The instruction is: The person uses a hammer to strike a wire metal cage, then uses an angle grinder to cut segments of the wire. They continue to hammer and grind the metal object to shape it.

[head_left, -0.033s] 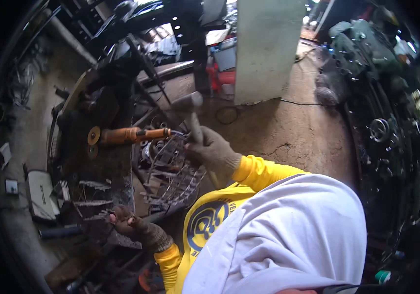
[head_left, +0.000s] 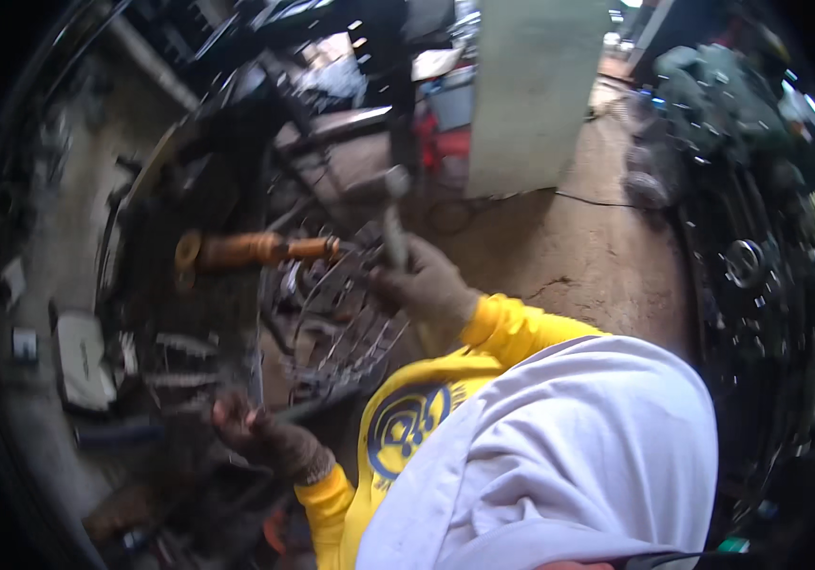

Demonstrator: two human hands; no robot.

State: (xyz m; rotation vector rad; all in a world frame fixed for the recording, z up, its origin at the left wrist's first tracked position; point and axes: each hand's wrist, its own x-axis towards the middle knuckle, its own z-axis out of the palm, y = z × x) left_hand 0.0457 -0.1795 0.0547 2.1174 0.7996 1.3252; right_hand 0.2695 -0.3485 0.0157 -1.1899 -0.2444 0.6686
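Note:
My right hand (head_left: 426, 285), in a worn glove with a yellow sleeve, grips a hammer (head_left: 390, 214) by its handle, the head raised above a spoked wheel (head_left: 336, 328). The wheel lies among dark metal parts on the ground. My left hand (head_left: 257, 432), also gloved, is closed on a thin metal rod (head_left: 308, 408) at the wheel's lower edge. A rusty orange cylinder (head_left: 255, 252) lies level just left of the hammer, its tip reaching toward the spokes.
A pale pillar (head_left: 531, 85) stands behind on the dirt floor (head_left: 569, 247). Dark machine parts and a round metal piece (head_left: 745, 264) crowd the right side. A white container (head_left: 80, 366) sits at the left, and a red object (head_left: 445, 147) is by the pillar.

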